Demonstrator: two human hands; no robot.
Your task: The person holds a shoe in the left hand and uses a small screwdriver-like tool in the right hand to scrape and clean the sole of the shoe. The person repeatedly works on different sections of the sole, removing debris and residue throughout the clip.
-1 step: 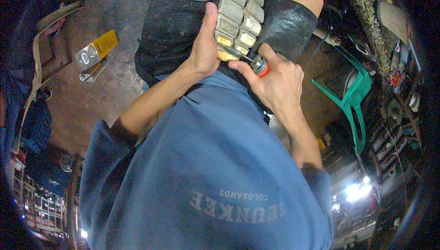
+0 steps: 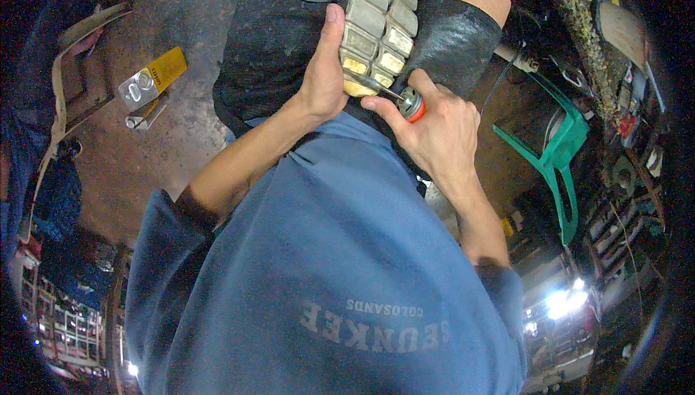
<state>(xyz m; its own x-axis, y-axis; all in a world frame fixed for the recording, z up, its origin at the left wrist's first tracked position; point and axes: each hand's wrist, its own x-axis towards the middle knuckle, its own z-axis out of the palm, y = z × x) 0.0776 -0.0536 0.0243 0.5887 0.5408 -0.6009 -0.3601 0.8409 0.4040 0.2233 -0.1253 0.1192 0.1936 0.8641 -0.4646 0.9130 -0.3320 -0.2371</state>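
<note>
Across my lap lies a knobby tyre (image 2: 374,2) with two visible rows of pale grey tread blocks, yellowish at the near end. My left hand (image 2: 324,69) grips its left side, thumb pointing up along the edge and the other fingers hidden behind it. In my right hand (image 2: 441,116) is a tool with a rounded grey-and-red body (image 2: 413,104) and a thin metal shank. The shank reaches left to the yellowish near end of the tyre; its tip is hard to make out. My fingers wrap round the tool's body, which is partly hidden by them.
A dark cover (image 2: 460,44) wraps my right leg beside the tyre. On the floor at left lie a yellow-and-silver flat object (image 2: 153,76) and a small metal piece (image 2: 147,116). A green plastic chair part (image 2: 557,152) stands at right, near a cluttered shelf edge.
</note>
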